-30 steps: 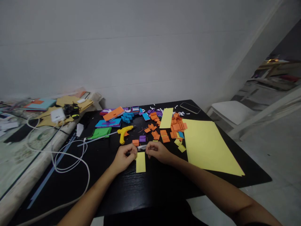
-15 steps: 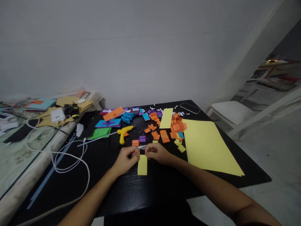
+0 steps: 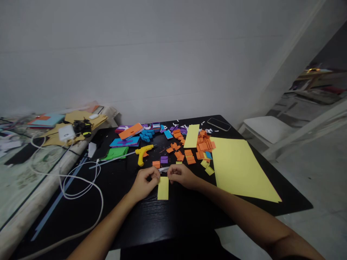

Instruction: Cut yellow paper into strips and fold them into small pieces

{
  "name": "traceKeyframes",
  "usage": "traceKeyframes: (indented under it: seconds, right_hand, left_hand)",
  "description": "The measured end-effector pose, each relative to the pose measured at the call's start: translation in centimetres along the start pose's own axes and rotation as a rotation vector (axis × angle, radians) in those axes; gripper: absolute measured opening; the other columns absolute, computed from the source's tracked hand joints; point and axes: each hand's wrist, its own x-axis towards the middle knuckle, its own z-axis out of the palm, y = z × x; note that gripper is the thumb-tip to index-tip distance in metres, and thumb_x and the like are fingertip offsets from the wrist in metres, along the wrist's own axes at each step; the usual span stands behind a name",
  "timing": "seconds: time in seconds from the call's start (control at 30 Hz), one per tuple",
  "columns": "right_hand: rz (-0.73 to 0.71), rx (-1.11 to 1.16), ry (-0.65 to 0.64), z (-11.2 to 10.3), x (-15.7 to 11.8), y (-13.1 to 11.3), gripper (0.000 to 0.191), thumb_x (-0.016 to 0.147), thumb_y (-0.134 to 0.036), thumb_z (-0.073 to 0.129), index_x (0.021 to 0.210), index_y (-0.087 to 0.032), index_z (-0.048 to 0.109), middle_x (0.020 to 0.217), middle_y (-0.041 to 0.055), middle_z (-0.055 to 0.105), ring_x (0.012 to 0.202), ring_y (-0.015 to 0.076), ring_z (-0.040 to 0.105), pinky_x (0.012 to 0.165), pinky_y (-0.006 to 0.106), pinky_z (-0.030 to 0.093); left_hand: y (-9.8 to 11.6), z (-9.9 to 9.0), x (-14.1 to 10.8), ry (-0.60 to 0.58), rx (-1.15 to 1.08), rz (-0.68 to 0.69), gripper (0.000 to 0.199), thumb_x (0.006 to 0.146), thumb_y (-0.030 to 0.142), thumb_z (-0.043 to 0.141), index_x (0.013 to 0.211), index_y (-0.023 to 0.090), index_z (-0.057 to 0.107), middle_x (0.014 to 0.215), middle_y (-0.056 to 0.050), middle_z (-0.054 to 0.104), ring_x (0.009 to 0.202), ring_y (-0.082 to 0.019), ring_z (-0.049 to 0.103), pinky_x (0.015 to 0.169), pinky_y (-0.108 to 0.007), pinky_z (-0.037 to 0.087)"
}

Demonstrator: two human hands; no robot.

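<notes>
A small yellow paper rectangle (image 3: 163, 189) lies near the front of the black table, its far end between my two hands. With fingers curled in a pinch, my left hand (image 3: 145, 183) grips its far left corner. My right hand (image 3: 181, 176), also closed, pinches at the far right corner; the fingertips partly cover the edge. Just beyond the fingers, a pale curved piece (image 3: 163, 169) shows, too small to identify. Close by lie a folded orange paper piece (image 3: 156, 164) and a purple one (image 3: 164, 159).
A yellow hot glue gun (image 3: 142, 153) lies left of centre, beside green paper (image 3: 115, 153) and blue paper (image 3: 123, 142). Folded orange pieces (image 3: 204, 145) pile up at the back right. Large yellow sheets (image 3: 241, 168) cover the right side. A white cable (image 3: 101, 198) loops at left.
The yellow paper rectangle has shifted slightly left and away from me, and my left hand has moved a little with it. My right hand has barely moved.
</notes>
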Motion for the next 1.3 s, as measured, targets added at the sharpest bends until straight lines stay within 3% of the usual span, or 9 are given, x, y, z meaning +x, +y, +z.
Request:
traceKeyframes:
  seconds: [1.3]
  right_hand:
    - [-0.007,-0.043,0.027,-0.02,0.04,0.3,0.002,0.071,-0.018,0.059,0.071,-0.016,0.059,0.058,-0.0028,0.058,0.055,0.0115,0.054,0.057,0.022,0.038]
  left_hand:
    - [0.25,0.07,0.07,-0.029,0.007,-0.001,0.016,0.083,0.017,0.052,0.068,0.015,0.059,0.061,0.002,0.054,0.057,-0.011,0.05,0.057,-0.021,0.038]
